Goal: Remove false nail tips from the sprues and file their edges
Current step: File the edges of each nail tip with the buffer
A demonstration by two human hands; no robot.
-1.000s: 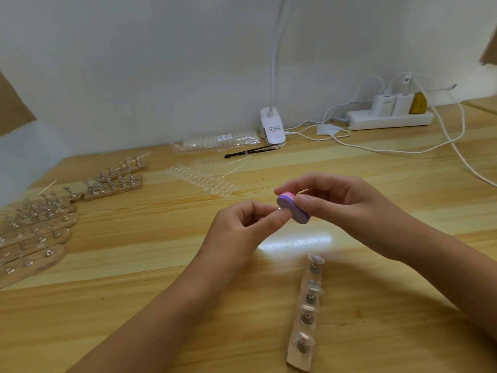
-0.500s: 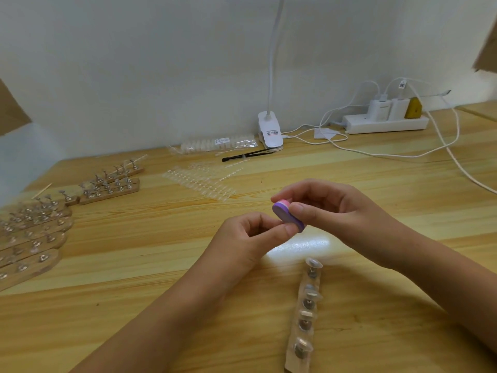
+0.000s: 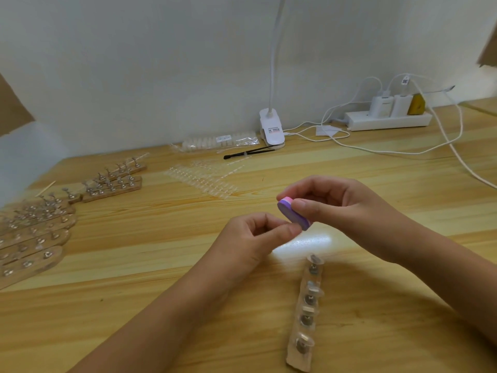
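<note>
My right hand (image 3: 338, 208) pinches a small purple and pink file block (image 3: 291, 213) above the wooden table. My left hand (image 3: 255, 238) has thumb and forefinger pinched together right under the block's lower end; whatever they hold is too small and hidden to make out. Clear sprues of nail tips (image 3: 201, 179) lie flat further back, left of centre. A wooden holder strip (image 3: 305, 316) with several clear tips on metal stands lies just below my hands.
More wooden holder strips (image 3: 35, 232) with metal stands fill the left side. At the back are a bag of nail tips (image 3: 220, 140), a black brush (image 3: 247, 154), a white clip lamp (image 3: 271, 130) and a power strip (image 3: 387, 121) with trailing white cables.
Both hands stay pinched together at the file block, with only small shifts of block against fingertips. The view has tilted slightly.
</note>
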